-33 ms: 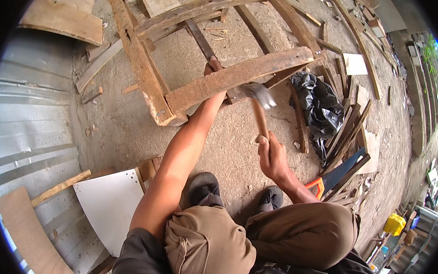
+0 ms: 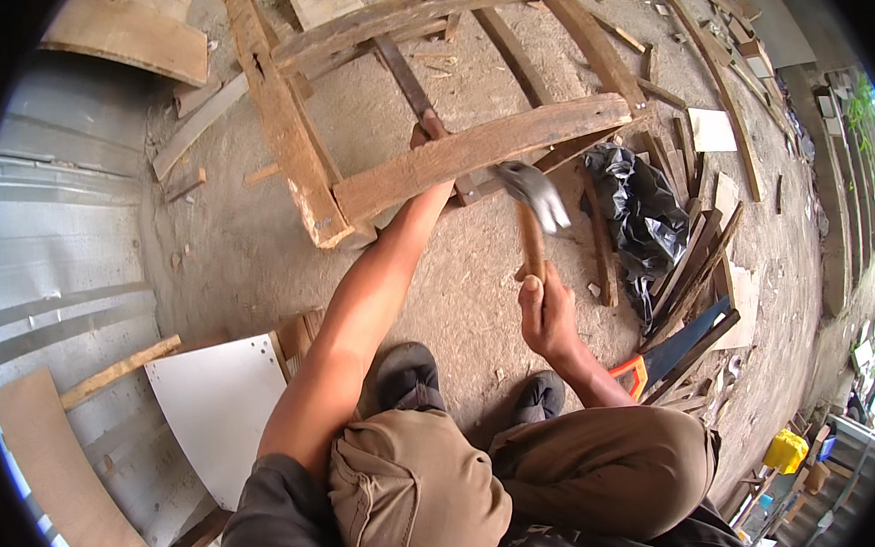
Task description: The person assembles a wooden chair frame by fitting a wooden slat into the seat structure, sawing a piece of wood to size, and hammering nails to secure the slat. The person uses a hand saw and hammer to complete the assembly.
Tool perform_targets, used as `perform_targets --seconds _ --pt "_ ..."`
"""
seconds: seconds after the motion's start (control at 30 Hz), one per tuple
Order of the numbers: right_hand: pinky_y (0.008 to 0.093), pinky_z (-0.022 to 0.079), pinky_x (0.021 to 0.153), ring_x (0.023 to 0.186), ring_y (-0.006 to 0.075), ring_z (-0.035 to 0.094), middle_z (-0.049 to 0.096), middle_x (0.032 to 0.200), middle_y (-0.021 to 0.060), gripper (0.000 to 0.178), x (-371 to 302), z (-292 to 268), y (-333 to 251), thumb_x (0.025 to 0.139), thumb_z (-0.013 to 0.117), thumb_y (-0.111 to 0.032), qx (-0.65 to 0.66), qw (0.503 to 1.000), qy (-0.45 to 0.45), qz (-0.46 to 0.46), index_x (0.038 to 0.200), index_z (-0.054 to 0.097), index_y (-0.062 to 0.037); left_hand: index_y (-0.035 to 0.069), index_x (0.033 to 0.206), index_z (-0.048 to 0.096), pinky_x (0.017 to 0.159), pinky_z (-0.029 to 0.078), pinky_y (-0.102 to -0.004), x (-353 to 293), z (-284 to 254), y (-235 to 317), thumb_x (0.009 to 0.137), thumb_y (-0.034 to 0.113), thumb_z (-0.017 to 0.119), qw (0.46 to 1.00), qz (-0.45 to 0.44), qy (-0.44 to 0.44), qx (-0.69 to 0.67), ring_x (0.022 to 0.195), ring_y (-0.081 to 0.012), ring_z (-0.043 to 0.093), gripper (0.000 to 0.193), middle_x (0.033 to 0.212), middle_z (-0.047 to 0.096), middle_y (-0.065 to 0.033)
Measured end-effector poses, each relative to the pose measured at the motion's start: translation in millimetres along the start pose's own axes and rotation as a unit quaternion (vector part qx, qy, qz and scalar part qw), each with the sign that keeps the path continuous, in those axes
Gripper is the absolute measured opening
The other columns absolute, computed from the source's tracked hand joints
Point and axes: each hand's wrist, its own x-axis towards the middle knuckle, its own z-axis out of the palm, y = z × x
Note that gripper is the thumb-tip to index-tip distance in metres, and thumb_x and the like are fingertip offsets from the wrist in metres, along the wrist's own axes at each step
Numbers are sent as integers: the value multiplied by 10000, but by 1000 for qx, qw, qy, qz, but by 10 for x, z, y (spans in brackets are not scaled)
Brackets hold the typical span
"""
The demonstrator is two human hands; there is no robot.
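A wooden frame (image 2: pixel 490 142) of old, rough beams lies in front of me, with thin slats crossing between its curved rails. My left hand (image 2: pixel 431 130) reaches under the near rail and grips a dark wooden slat (image 2: pixel 403 79); the rail hides part of that hand. In my right hand (image 2: pixel 550 312) is a claw hammer (image 2: pixel 533 238), held by its wooden handle. The steel head, slightly blurred, is just right of the slat's near end (image 2: pixel 466 191), apart from it, below the near rail.
A black plastic bag (image 2: pixel 638 201) lies on the right beside a heap of wood scraps (image 2: pixel 697 258). Close to my right forearm is a handsaw (image 2: pixel 673 349) with an orange handle. A white board (image 2: pixel 221 412) leans at the left near a corrugated metal wall (image 2: pixel 65 236).
The hammer head has swung slightly right and down, away from the slat's end. My left hand keeps its grip on the slat.
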Motion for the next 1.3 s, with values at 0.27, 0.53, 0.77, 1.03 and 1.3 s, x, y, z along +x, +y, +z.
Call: perform_targets --seconds 0.27,0.53,0.77,1.03,1.3 --pt "507 431 469 509 443 603 565 574 223 241 37 25 -18 1029 508 -220 -19 1000 -16 -18 1004 499 20 -3 884 572 612 456 -441 -62 -53 153 1024 576 376 999 4 26 -34 662 -283 591 627 690 597 -154" --pt "506 432 474 517 451 604 564 583 225 273 51 18 92 1038 479 -244 -31 999 -3 -27 957 508 15 6 868 551 581 457 -406 26 -17 38 1026 572 397 996 9 22 -82 607 -221 558 607 658 565 -104" --pt "507 443 517 588 447 617 568 617 271 287 107 -70 -18 1035 478 -254 -51 994 -44 87 968 526 20 -16 915 557 642 476 -421 -46 -71 160 1032 541 395 998 -9 -18 -64 673 -256 581 592 721 586 -135" --pt "451 408 368 417 351 590 572 544 197 345 155 -27 111 1043 475 -263 -49 998 -19 20 923 532 56 -4 891 515 626 445 -377 33 -102 77 1044 522 382 999 -2 21 -41 669 -227 551 565 721 556 -109" --pt "385 387 471 484 227 528 507 574 105 311 34 28 61 1046 496 -281 -40 990 -70 115 1012 565 20 -52 1090 540 734 492 -421 71 15 -150 1033 551 388 998 54 -33 -27 831 -320 617 624 894 636 -209"
